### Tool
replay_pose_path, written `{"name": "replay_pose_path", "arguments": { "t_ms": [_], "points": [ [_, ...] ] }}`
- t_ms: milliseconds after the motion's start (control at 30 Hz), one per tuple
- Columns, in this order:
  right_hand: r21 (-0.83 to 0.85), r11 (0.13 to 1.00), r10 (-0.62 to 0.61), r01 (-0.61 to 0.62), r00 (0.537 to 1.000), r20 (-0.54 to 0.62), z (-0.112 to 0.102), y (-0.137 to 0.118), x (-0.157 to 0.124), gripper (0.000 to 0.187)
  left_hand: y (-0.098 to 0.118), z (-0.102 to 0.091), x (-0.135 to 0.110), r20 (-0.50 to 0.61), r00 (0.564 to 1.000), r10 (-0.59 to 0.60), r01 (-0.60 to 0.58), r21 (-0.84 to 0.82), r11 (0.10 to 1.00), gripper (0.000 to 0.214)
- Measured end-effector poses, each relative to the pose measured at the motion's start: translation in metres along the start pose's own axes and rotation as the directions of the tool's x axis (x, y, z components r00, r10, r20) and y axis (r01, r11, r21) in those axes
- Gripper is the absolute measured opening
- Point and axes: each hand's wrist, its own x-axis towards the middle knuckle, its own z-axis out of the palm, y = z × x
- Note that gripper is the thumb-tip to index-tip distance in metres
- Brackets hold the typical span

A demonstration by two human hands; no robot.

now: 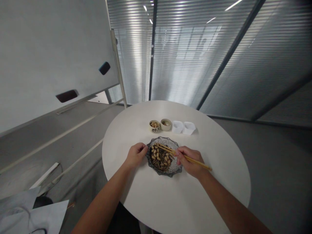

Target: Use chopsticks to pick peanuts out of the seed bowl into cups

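Note:
A glass dish [175, 168] holding mixed nuts and seeds [160, 158] sits near the middle of a round white table [156, 195]. My left hand [135, 155] is curled, and its fingers grip the dish's left rim. My right hand [188, 160] is closed around a pair of wooden chopsticks [170, 150], whose tips reach over the nuts at the dish's upper left. Their back ends stick out to the right past my hand.
Behind the dish stand two small round cups [155, 126] [166, 124] with nuts inside and two white square cups [177, 126] [189, 128]. A whiteboard [53, 58] stands at the left, slatted glass walls behind. Papers [36, 214] lie on the floor at the lower left.

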Motion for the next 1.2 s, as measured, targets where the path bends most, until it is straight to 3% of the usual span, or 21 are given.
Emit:
{"name": "replay_pose_path", "arguments": {
  "t_ms": [133,300,533,700,800,933,1067,1200],
  "points": [
    [-0.051,0.998,-0.029,0.031,0.999,0.035,0.001,-0.005,0.0,0.018,0.0,0.0,0.0,0.005,1.0,0.013,-0.013,-0.006,1.0,0.032],
    [-0.055,0.998,0.0,0.001,1.0,0.02,0.008,-0.007,0.0,0.025,0.001,0.0,0.0,0.008,1.0,0.018,-0.018,0.003,1.0,0.033],
    [-0.008,1.0,0.013,-0.013,0.997,-0.08,0.005,0.0,-0.006,0.033,-0.001,0.0,0.0,0.0,1.0,0.006,-0.006,0.001,1.0,0.033],
    [0.093,0.993,0.09,-0.073,0.978,-0.187,-0.007,0.009,-0.006,0.034,-0.002,0.0,0.001,0.008,1.0,0.017,-0.017,0.022,1.0,0.033],
    [0.182,0.98,0.139,-0.086,0.944,-0.3,-0.011,0.016,0.011,0.034,-0.002,-0.001,0.001,0.02,0.999,0.029,-0.029,0.026,0.999,0.032],
    [0.258,0.964,0.169,-0.064,0.898,-0.407,-0.012,0.027,0.053,0.04,-0.001,-0.003,0.001,0.016,0.999,0.03,-0.03,0.021,0.999,0.033],
    [0.253,0.96,0.218,-0.119,0.887,-0.407,-0.009,0.044,0.09,0.047,-0.001,-0.004,0.0,0.011,1.0,0.026,-0.026,0.034,0.999,0.034],
    [0.234,0.95,0.278,-0.207,0.903,-0.328,-0.003,0.06,0.104,0.052,0.0,-0.004,0.0,0.012,1.0,0.021,-0.022,0.028,0.999,0.033]
  ]
}}
